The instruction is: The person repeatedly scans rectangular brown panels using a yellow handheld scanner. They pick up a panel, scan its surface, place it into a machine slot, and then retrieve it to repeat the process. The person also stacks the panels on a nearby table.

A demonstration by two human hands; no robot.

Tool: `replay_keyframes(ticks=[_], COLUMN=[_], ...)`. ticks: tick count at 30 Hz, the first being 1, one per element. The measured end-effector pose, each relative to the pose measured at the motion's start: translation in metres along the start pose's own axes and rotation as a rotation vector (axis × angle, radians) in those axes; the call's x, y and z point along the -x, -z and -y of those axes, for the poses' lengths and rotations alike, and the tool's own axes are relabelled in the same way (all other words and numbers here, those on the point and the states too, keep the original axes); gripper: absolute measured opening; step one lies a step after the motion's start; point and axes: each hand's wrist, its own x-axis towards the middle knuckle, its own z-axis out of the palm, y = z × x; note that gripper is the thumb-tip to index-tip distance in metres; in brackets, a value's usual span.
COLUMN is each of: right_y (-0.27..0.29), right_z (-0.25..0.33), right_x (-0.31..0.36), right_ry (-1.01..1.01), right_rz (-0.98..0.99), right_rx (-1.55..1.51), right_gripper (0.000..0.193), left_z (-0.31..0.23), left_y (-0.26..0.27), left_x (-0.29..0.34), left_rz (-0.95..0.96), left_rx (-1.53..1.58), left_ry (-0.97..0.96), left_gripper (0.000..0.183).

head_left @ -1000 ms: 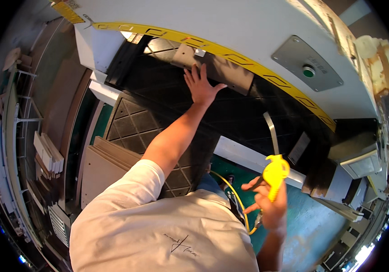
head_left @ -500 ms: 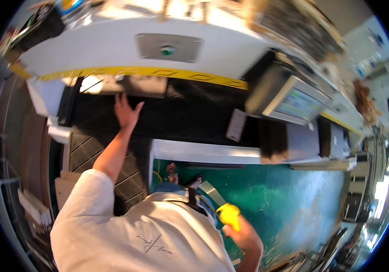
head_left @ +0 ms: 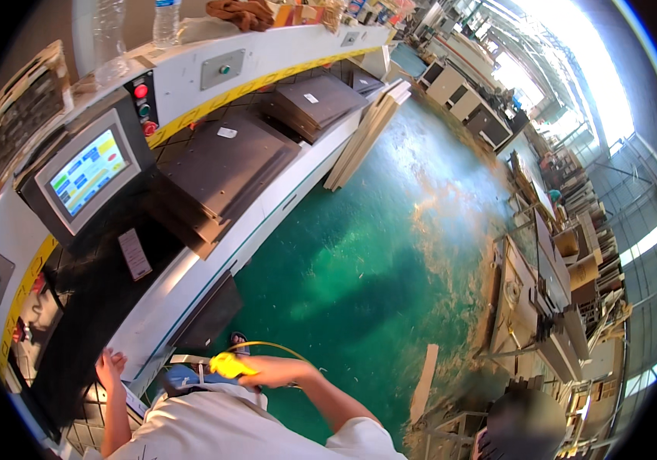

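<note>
My right hand (head_left: 267, 371) is closed around a yellow air blow gun (head_left: 226, 366), held in front of my waist. A thin yellow hose (head_left: 275, 346) arcs behind that hand. Off to the left, my left hand (head_left: 111, 366) is empty, its fingers apart and slightly bent, beside the white edge (head_left: 133, 335) of a long machine bed. Ahead of it, the black bed surface (head_left: 87, 314) carries a white printed label (head_left: 134, 254).
A touchscreen panel (head_left: 89, 182) juts over the bed beside red and green buttons (head_left: 143, 107). Dark brown boards (head_left: 225, 169) are stacked along the bed. Pale boards (head_left: 367, 138) lean at its far end. On the green floor (head_left: 344, 253) lies a wood strip (head_left: 423, 383). A person (head_left: 526, 422) is at lower right.
My view has swung right along the machine. My left hand has drawn back from over the black bed to its near edge. The blow gun remains in my right hand.
</note>
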Motion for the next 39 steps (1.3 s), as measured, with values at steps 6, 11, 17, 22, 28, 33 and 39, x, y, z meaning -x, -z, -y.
replay_keyframes(ticks=[6,11,17,22,28,33,39], right_y=[-0.017,-0.036,-0.048,-0.058,-0.047,-0.106,-0.101], right_z=[0.001,0.008,0.012,0.002,0.025,0.013,-0.006], right_x=[-0.059,-0.069,-0.073,-0.072,-0.101,-0.101,-0.094], right_ry=[0.243,0.221,0.248,0.186,0.193,0.525,0.222], right_rz=[0.027,-0.064,-0.120,-0.204,-0.196,-0.363,-0.452], right_rx=[-0.106,-0.320,-0.166,-0.075,-1.007,-1.585,-1.275], right_gripper=[0.042,0.037,0.039,0.044,0.046,0.055,0.078], left_z=[-0.103,-0.133,-0.149,-0.163,-0.166,-0.118,-0.112], left_y=[-0.039,-0.031,-0.048,-0.077,-0.053,-0.023,-0.014], left_x=[0.012,0.008,0.027,0.040,0.018,-0.035,-0.098], left_rz=[0.156,0.240,0.341,0.445,0.527,0.393,0.331], left_rx=[0.279,0.096,0.017,0.031,-0.187,-0.226,-0.073], left_ry=[0.203,0.172,0.195,0.216,0.058,0.022,-0.023], left_gripper=[0.035,0.051,0.060,0.062,0.054,0.038,0.028])
